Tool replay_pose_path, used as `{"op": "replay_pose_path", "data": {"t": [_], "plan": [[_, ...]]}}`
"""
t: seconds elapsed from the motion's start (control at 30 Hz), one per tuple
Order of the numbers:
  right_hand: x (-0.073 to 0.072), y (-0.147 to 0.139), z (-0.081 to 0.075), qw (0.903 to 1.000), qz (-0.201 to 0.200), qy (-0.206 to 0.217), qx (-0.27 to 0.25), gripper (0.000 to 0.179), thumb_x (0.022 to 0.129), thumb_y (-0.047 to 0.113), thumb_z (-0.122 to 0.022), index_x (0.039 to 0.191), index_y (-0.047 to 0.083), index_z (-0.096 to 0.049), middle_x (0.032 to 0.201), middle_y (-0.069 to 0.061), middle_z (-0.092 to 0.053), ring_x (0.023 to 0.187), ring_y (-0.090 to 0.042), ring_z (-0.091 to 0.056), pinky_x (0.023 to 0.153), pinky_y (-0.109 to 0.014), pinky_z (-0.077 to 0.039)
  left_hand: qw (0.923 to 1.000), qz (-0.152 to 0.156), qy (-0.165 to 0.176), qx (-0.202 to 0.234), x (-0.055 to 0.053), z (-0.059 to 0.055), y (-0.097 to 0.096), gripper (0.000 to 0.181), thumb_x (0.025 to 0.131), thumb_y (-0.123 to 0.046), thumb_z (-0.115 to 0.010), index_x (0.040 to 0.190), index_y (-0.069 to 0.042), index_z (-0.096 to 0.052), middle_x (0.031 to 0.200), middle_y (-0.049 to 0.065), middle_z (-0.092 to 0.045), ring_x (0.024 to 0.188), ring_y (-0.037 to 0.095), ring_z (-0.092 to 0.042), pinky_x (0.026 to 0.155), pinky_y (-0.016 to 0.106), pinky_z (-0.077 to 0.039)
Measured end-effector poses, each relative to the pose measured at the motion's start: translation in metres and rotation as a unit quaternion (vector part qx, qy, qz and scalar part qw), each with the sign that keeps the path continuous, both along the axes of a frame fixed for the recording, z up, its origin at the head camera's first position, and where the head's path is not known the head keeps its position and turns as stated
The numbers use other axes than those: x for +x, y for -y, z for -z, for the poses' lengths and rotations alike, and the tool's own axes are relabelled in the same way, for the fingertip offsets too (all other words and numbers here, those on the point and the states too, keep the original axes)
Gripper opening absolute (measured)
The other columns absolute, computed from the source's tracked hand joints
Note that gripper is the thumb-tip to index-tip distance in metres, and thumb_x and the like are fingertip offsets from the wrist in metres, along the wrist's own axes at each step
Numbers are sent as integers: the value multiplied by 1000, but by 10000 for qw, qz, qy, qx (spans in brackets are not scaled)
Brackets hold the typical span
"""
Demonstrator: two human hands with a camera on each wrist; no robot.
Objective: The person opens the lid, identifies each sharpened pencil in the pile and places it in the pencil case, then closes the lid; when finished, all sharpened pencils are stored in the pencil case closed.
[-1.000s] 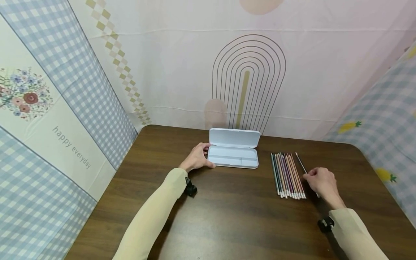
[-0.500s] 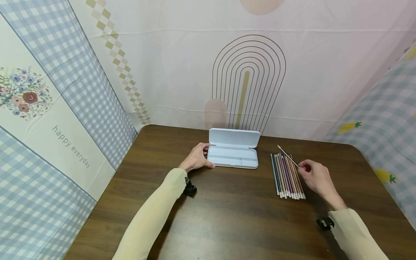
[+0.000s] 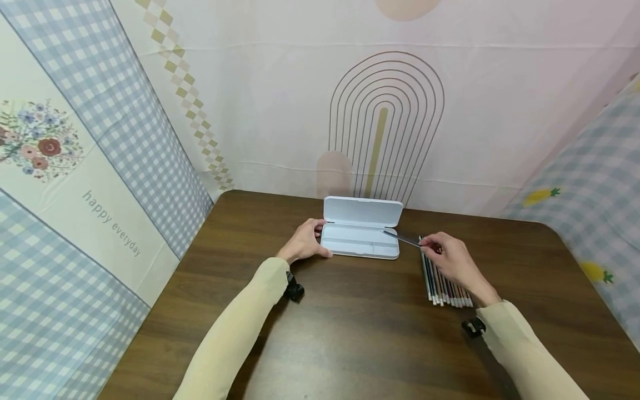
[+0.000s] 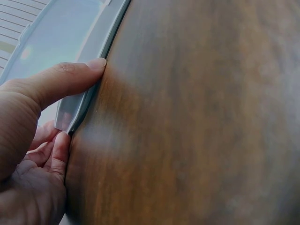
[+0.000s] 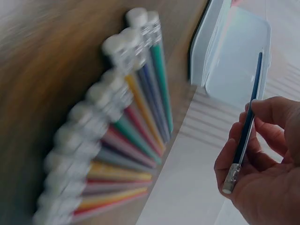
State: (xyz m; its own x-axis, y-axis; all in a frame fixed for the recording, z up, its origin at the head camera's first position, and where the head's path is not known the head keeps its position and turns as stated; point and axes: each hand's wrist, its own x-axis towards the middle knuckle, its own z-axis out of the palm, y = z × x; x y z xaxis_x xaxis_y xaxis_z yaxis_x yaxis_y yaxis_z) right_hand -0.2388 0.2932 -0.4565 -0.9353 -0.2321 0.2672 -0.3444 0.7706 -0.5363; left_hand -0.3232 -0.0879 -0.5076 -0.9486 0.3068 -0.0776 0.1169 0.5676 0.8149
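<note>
A pale blue pencil case [image 3: 345, 232] lies with its lid raised at the back of the table. My left hand [image 3: 302, 241] grips its left end; in the left wrist view the thumb [image 4: 70, 79] presses the front rim and the fingers curl at the corner. My right hand [image 3: 450, 258] pinches a dark blue pencil [image 5: 257, 75] near its eraser end. Its tip reaches over the right part of the case in the head view. Beneath the right hand, several pencils [image 3: 450, 294] lie side by side, white erasers toward me, partly hidden by that hand.
The brown wooden table [image 3: 330, 333] has its back edge against a white printed cloth [image 3: 270, 111]. Blue checked cloth hangs at left and right. A small black camera sits on each wrist.
The right hand has lifted the pencil from the right of the row and carried it left over the other pencils to the case. The left hand stays on the case.
</note>
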Motion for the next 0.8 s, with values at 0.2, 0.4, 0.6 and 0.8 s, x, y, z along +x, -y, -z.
{"op": "replay_pose_path", "data": {"t": [0.2,0.4,0.6,0.8], "plan": [[-24,24,3,9984,-405,347,179,11,104,5,-71,110,-1,-78,109,-18,-74,92,-25,-64,80,-31,-52,10000,6,-23,-12,0,0,0,99,73,-13,-100,159,-3,-51,151,16,-58,137,32,-60,120,44,-52],[-48,49,7,9961,-752,355,290,8,102,0,-70,106,-2,-78,104,-18,-73,93,-27,-67,83,-39,-56,10000,20,17,13,-1,-1,-1,98,74,-11,-100,159,-3,-51,153,16,-57,138,32,-60,121,44,-51],[-67,71,13,9928,-1093,290,389,9,100,-4,-68,101,-4,-77,101,-20,-75,91,-28,-68,81,-41,-58,10000,9,12,-3,-2,0,-1,98,74,-12,-100,159,-3,-51,152,15,-58,137,31,-60,120,43,-52],[-80,87,22,9906,-1193,434,511,8,101,-2,-69,100,-4,-77,99,-19,-75,89,-27,-68,81,-41,-58,10000,-4,15,24,-1,-1,-1,99,73,-10,-101,159,-2,-52,152,16,-58,137,32,-61,120,44,-52]]}}
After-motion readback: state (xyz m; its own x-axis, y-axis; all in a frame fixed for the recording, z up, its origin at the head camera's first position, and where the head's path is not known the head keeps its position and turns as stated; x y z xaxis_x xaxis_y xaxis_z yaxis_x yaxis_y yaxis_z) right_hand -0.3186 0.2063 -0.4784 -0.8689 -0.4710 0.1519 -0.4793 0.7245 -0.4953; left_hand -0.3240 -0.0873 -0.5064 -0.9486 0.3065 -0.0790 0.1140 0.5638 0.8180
